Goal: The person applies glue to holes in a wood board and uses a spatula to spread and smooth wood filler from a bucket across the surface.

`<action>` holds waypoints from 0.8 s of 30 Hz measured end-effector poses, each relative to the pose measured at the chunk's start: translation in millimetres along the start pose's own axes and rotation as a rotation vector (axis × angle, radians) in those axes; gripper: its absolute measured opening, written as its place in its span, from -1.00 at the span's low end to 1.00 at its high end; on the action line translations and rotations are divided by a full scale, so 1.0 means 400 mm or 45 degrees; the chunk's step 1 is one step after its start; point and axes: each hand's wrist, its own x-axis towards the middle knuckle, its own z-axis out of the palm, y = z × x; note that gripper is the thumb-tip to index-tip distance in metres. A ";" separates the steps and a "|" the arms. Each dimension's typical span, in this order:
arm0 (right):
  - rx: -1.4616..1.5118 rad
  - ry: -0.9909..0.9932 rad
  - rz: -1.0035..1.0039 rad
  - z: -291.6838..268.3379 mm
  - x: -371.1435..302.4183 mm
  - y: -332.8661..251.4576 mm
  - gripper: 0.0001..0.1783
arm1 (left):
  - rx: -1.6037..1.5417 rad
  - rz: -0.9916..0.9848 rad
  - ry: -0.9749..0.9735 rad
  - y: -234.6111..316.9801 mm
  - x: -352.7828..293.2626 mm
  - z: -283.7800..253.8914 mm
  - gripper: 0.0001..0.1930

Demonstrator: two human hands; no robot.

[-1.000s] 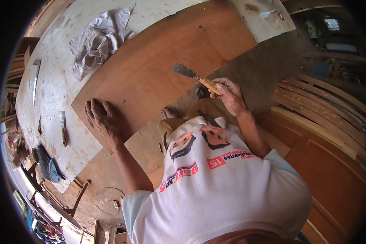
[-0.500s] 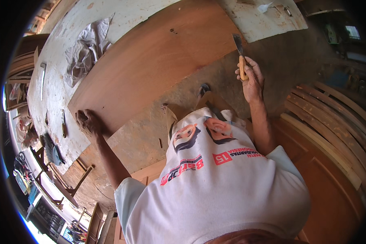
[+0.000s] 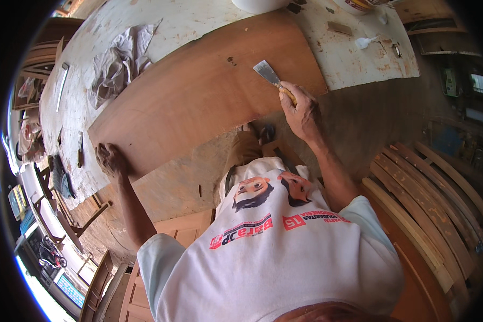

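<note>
Brown plywood panel overhangs the bench; left hand rests flat on its near corner; right hand clenches a putty knife, blade on the bare panel face near the edge.

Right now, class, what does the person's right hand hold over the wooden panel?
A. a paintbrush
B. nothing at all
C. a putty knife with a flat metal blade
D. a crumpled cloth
C: the right hand grips a putty knife, its flat blade lying on the wooden panel.
</note>
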 end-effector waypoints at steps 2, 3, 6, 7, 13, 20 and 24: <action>-0.033 0.024 -0.042 0.036 0.079 0.027 -0.67 | -0.022 -0.006 0.013 0.012 0.001 -0.005 -0.39; -0.014 0.034 -0.017 0.049 0.121 0.036 -0.67 | -0.037 -0.005 0.022 0.001 0.001 -0.002 -0.39; 0.011 0.029 0.037 0.071 0.216 0.025 -0.66 | -0.022 0.027 0.050 -0.023 0.000 -0.005 -0.42; -0.006 0.003 0.039 0.057 0.221 0.015 -0.66 | -0.031 0.002 0.039 -0.028 -0.013 -0.004 -0.42; -0.105 -0.052 0.011 0.078 0.224 0.007 -0.63 | -0.104 -0.029 0.044 0.015 -0.011 -0.011 -0.46; -0.056 0.058 -0.054 0.031 0.333 -0.036 -0.59 | -0.054 0.013 0.057 -0.045 -0.008 0.007 -0.45; -0.201 -0.176 0.150 -0.008 0.220 0.030 -0.52 | -0.076 0.015 0.040 -0.029 -0.011 0.001 -0.44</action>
